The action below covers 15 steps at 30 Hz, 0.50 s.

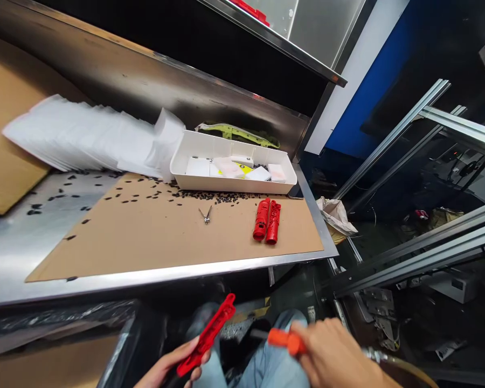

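Note:
My left hand [173, 362] is closed around a long red plastic part [210, 334], held tilted below the table's front edge with its ribbed hollow side showing. To its right, my right hand [327, 347] grips an orange air blow gun [281, 339], slightly blurred, whose grey nozzle points left toward the red part. A hose [404, 366] with a metal fitting runs off behind that hand. Two red plastic shells [261, 220] lie side by side on the brown cardboard sheet [161, 242]. Left of them rests a pair of small metal nippers [206, 215].
A white tray [234, 186] holds white blocks and dark bits. Many small black pieces [222, 198] are scattered before it. White foam sheets [92, 137] lean at the left. A lined bin [121, 345] stands below; aluminium framing [420, 237] rises at right.

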### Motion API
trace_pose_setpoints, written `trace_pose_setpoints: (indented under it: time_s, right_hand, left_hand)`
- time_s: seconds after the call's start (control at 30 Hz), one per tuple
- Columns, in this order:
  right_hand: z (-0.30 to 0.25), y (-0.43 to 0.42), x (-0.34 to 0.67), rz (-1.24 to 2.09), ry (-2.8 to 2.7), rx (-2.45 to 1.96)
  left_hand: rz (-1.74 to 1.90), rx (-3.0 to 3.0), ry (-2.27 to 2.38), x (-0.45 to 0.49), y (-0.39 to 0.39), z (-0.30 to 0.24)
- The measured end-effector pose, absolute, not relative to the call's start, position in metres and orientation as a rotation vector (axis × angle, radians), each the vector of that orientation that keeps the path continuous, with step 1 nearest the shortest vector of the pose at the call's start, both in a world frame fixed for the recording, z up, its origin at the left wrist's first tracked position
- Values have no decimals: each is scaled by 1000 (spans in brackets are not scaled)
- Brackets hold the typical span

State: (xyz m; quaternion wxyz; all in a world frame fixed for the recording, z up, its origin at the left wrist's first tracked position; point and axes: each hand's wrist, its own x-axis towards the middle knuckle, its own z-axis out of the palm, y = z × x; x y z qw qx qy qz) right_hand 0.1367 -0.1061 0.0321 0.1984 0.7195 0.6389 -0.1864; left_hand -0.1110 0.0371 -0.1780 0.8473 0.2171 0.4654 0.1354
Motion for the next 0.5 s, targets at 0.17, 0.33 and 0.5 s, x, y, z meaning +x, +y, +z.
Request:
trace_pose_setpoints:
  time_s: [0.17, 0.33, 0.5]
  right_hand:
    - [29, -127, 153, -520, 1817, 2011]
    - [33, -141, 162, -429, 1923, 2118]
    - [41, -134, 158, -599, 1844, 2023]
  left_hand:
    - [484, 830, 1114, -111, 44, -175]
    - [537, 1020, 1255, -115, 49, -165]
    - [421, 752, 1093, -110, 42, -146]
